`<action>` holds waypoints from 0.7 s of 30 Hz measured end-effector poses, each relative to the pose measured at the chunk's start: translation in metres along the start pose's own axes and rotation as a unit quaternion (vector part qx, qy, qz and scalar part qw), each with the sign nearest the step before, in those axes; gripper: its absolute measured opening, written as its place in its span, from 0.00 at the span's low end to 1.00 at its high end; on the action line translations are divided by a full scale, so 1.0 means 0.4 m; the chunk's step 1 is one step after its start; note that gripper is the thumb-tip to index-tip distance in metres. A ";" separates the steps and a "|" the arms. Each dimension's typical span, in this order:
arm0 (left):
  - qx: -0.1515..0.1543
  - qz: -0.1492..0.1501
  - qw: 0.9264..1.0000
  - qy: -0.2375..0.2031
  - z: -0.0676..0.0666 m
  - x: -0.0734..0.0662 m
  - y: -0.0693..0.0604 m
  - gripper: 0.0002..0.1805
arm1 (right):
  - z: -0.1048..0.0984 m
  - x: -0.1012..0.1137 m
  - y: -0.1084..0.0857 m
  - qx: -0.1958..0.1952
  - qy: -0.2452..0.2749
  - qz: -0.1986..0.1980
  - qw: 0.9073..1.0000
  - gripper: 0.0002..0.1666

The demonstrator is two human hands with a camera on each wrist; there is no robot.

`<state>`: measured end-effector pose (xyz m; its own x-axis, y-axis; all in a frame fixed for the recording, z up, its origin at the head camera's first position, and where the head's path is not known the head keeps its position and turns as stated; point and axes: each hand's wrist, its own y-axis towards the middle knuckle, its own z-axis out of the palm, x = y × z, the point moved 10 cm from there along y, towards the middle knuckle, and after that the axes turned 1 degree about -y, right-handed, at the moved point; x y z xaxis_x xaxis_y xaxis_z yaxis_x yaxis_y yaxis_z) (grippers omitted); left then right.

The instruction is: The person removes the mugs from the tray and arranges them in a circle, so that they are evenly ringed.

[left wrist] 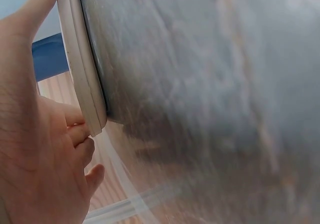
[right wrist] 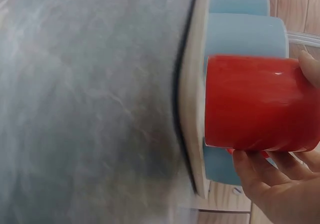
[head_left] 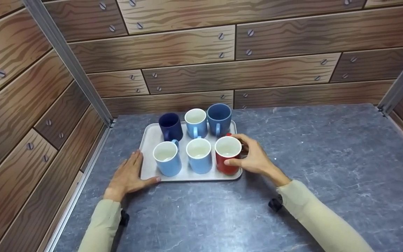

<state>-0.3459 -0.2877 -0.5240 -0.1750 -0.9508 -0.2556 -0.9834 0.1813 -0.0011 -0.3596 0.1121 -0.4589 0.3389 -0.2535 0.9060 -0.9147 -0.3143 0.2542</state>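
In the head view, a white tray (head_left: pixel 149 171) bears several mugs in two rows. My right hand (head_left: pixel 254 154) grips the red mug (head_left: pixel 224 164) at the front right, thumb on its near side and fingers at its far right side. The right wrist view shows this red mug (right wrist: pixel 260 104) upright with its base at the tray. My left hand (head_left: pixel 128 175) rests against the tray's front left corner, fingers along the left rim and thumb at the front rim. Two light blue mugs, a left one (head_left: pixel 169 166) and a middle one (head_left: pixel 200 162), share the front row.
Behind stand a dark navy mug (head_left: pixel 173 129), a light blue mug (head_left: pixel 198 127) and a medium blue mug (head_left: pixel 219 120). The grey marbled table (head_left: pixel 327 154) meets a wood-patterned back wall (head_left: pixel 187 56) and a left wall (head_left: pixel 30 122), with a metal post (head_left: pixel 72 63) in their corner.
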 end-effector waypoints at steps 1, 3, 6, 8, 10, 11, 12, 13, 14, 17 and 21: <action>0.000 0.000 1.000 0.001 0.000 0.000 0.000 0.73 | -0.008 0.005 -0.002 -0.001 0.003 0.000 1.000 0.49; 0.001 -0.001 1.000 0.001 0.000 0.001 0.001 0.73 | -0.029 0.017 -0.004 -0.005 0.006 -0.003 1.000 0.49; 0.004 -0.002 1.000 0.002 0.001 0.000 0.002 0.74 | -0.069 0.032 -0.007 -0.015 0.006 -0.007 1.000 0.49; 0.007 -0.004 1.000 0.001 0.003 0.002 0.001 0.74 | -0.099 0.037 -0.006 -0.022 0.003 -0.007 1.000 0.48; 0.008 -0.004 1.000 0.000 0.003 0.002 0.000 0.74 | -0.131 0.038 -0.005 -0.030 -0.004 -0.006 1.000 0.48; 0.009 -0.004 1.000 0.000 0.004 0.003 0.001 0.74 | -0.148 0.038 -0.005 -0.034 -0.007 -0.005 0.999 0.48; 0.009 -0.003 1.000 -0.001 0.004 0.002 0.001 0.74 | -0.164 0.038 -0.004 -0.038 -0.012 -0.003 0.999 0.48; 0.009 -0.003 1.000 -0.001 0.004 0.002 0.002 0.74 | -0.181 0.037 -0.004 -0.043 -0.014 0.000 0.999 0.48; 0.009 -0.002 1.000 -0.002 0.005 0.002 0.002 0.74 | -0.198 0.037 -0.004 -0.049 -0.018 0.002 0.999 0.48; 0.009 -0.001 1.000 -0.002 0.004 0.000 0.004 0.74 | -0.247 0.038 -0.008 -0.066 -0.027 0.011 0.997 0.47; 0.009 -0.001 1.000 -0.002 0.005 -0.001 0.003 0.74 | -0.309 0.041 -0.018 -0.088 -0.045 0.013 0.995 0.47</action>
<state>-0.3468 -0.2867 -0.5258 -0.1730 -0.9500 -0.2601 -0.9827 0.1843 -0.0196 -0.3747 0.2232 -0.4040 0.3258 -0.3421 0.8814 -0.9451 -0.1434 0.2937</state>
